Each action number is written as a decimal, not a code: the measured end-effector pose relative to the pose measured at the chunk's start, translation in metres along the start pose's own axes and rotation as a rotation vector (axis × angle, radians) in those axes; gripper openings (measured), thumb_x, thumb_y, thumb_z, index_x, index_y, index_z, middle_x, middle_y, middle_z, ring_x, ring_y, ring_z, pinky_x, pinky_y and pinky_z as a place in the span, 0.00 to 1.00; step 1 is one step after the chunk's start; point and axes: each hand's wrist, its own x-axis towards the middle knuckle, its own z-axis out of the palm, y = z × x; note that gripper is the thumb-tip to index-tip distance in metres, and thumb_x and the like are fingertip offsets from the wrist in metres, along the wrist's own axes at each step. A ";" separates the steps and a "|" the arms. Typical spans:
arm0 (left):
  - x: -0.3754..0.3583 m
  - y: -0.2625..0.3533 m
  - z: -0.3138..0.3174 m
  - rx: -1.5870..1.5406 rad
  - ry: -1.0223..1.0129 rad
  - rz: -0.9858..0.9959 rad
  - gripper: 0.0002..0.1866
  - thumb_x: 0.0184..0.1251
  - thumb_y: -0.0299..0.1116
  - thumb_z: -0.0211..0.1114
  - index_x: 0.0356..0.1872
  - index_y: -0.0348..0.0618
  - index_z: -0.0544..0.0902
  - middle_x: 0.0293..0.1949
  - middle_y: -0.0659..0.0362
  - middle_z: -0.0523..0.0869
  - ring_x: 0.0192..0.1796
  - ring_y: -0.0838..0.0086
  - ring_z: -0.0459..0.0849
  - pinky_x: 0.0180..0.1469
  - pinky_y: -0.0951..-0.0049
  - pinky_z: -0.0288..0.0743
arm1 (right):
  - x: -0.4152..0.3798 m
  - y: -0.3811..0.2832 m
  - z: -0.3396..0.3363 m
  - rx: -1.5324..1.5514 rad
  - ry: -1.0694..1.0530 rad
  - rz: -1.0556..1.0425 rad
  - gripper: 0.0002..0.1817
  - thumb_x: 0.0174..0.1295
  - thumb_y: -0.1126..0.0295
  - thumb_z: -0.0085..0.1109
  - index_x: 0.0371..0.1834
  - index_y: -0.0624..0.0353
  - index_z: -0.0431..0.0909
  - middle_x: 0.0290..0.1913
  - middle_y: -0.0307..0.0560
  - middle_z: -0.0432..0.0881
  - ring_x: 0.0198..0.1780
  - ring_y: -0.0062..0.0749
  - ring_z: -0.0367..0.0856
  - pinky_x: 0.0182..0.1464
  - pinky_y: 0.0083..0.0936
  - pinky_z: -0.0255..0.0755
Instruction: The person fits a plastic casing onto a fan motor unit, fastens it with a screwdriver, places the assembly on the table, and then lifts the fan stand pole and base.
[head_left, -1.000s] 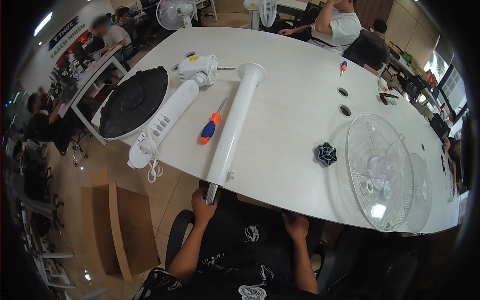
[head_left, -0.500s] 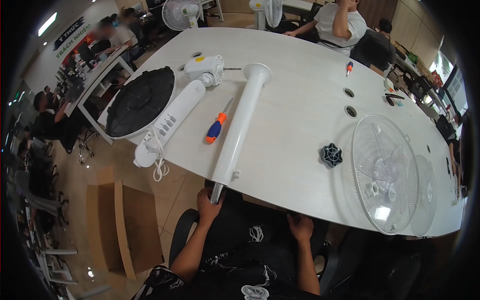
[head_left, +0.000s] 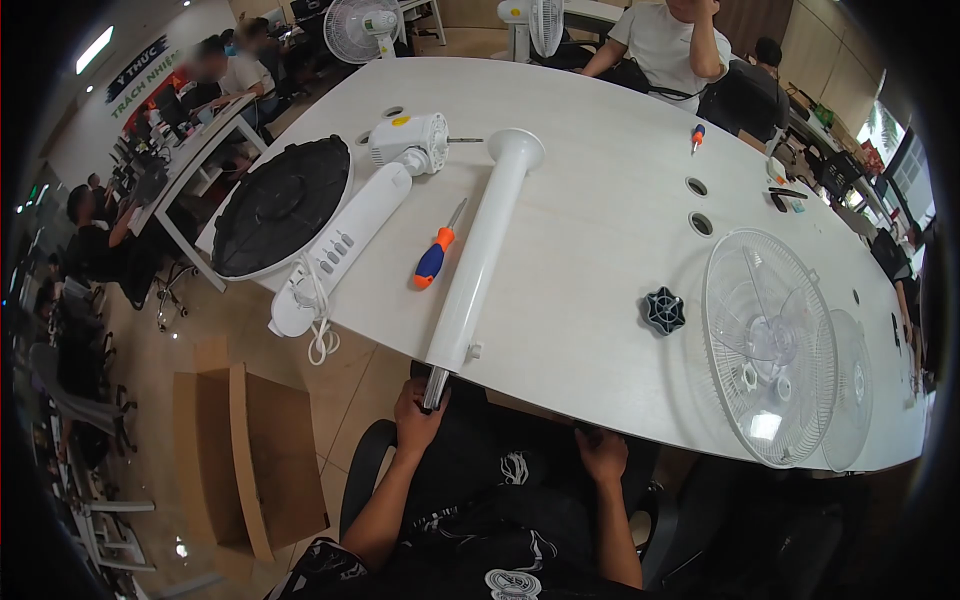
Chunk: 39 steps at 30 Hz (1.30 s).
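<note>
While lying across the table [head_left: 600, 230], white fan pole [head_left: 480, 255] held by metal end in closed left hand [head_left: 417, 420]. Right hand [head_left: 603, 455] at table edge, grip unclear. Probably positioning step; next needs steady pull along pole.

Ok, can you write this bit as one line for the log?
left hand: grips rod sticking out of pole | right hand: at table edge | screwdriver: beside pole
</note>
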 end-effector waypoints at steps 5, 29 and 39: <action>0.006 -0.004 -0.029 -0.185 0.083 -0.093 0.24 0.59 0.20 0.73 0.57 0.37 0.75 0.40 0.58 0.81 0.41 0.74 0.82 0.41 0.75 0.78 | 0.000 0.002 0.006 -0.048 0.082 -0.051 0.21 0.57 0.46 0.71 0.30 0.56 0.88 0.30 0.47 0.90 0.36 0.47 0.90 0.46 0.41 0.82; 0.249 -0.029 -0.266 0.121 0.401 0.177 0.18 0.64 0.34 0.73 0.53 0.39 0.84 0.49 0.52 0.87 0.49 0.64 0.84 0.54 0.66 0.76 | 0.003 0.000 0.004 0.011 0.081 -0.100 0.18 0.56 0.52 0.73 0.39 0.55 0.91 0.29 0.48 0.89 0.36 0.45 0.90 0.43 0.40 0.83; 0.186 0.095 -0.212 0.188 0.296 0.433 0.11 0.62 0.33 0.75 0.39 0.36 0.87 0.35 0.58 0.87 0.33 0.75 0.80 0.38 0.74 0.73 | 0.001 -0.001 0.001 0.032 0.055 -0.097 0.18 0.57 0.51 0.73 0.34 0.55 0.88 0.29 0.48 0.89 0.35 0.46 0.90 0.42 0.40 0.83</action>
